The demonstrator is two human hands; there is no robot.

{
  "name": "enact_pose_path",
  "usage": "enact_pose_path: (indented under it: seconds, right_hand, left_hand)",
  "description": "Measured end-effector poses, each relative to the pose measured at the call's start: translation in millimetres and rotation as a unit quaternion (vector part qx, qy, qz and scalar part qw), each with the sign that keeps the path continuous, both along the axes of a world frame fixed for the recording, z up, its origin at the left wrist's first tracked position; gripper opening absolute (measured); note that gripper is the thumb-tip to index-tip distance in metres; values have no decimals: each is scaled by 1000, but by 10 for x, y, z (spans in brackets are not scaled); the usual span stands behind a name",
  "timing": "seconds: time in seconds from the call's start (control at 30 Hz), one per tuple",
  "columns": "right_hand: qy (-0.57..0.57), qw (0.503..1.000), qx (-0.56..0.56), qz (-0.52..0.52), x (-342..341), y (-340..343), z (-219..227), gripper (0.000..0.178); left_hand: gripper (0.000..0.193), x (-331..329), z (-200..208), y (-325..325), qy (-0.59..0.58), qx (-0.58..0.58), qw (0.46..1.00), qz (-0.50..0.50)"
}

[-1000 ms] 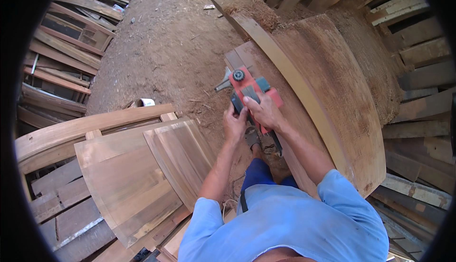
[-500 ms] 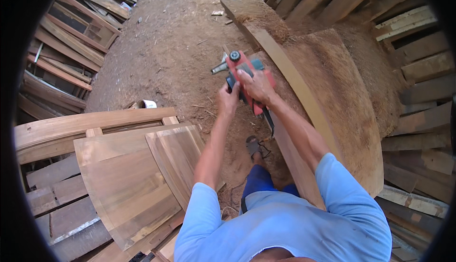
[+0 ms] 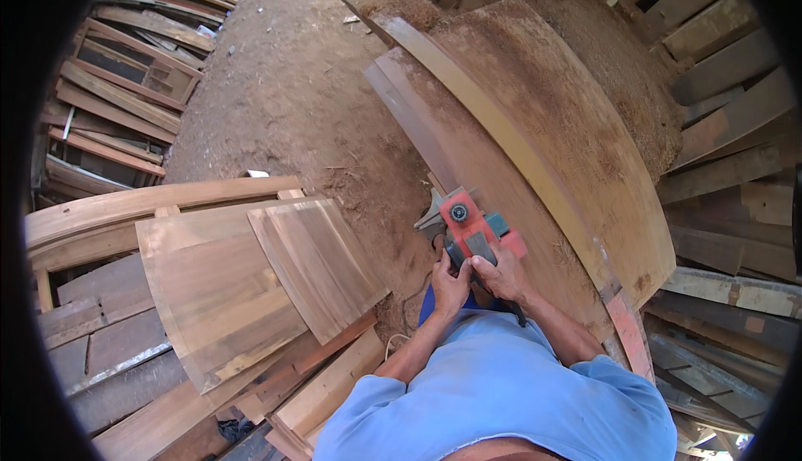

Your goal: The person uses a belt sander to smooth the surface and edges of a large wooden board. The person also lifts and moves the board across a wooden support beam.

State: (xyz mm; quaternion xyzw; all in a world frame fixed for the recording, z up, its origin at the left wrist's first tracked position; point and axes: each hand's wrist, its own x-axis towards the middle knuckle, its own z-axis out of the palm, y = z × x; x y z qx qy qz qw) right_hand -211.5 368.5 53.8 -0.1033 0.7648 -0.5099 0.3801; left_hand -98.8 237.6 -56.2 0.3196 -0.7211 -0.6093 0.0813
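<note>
A red electric hand planer (image 3: 469,216) with a black knob sits close in front of my body, over the left edge of a long wooden plank (image 3: 501,185). My right hand (image 3: 499,274) grips its rear handle. Right beside it, my left hand (image 3: 451,287) is closed on the planer's dark left rear part, thumb near the other hand. A metal side fence (image 3: 432,212) sticks out from the planer's left. Its underside is hidden, so whether it touches the wood I cannot tell.
A long yellowish batten (image 3: 510,139) runs along the bench beside a wide, dust-covered board (image 3: 576,127). At left, pale wooden panels (image 3: 221,285) lie on stacked timber. More planks (image 3: 727,185) line the right side. Shavings and sawdust cover the ground (image 3: 292,110).
The planer has come back toward my body along the plank, both hands still on it. My elbows are now bent, and the view has shifted, showing more of the bench.
</note>
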Motion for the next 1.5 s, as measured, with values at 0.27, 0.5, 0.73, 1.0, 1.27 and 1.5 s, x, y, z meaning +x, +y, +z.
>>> enact_pose_path:
  seconds: [0.27, 0.5, 0.73, 1.0, 1.27, 1.5]
  right_hand:
    - [4, 1000, -12, 1, -624, -670, -47, 67]
    - [120, 991, -62, -5, -1910, -2181, -274, 66]
    - [211, 973, -96, 2, -2619, -3012, -375, 54]
    - [56, 997, -50, 18, -1747, -1898, -112, 59]
    - [-14, 1000, 6, -2, 16, 166, -40, 54]
    - [7, 1000, 21, -18, 225, 338, -180, 58]
  left_hand:
    - [43, -662, 141, -657, -14, -14, 1000, 11]
    - [41, -1997, 118, -2085, 65, 73, 994, 50]
    - [52, -2779, -45, -2993, -6, 24, 997, 72]
    - [35, -1824, 185, -1823, 65, 14, 996, 59]
    - [55, -7, 419, 87, -19, 59, 998, -16]
    - [56, 240, 216, 332, -16, 21, 1000, -15]
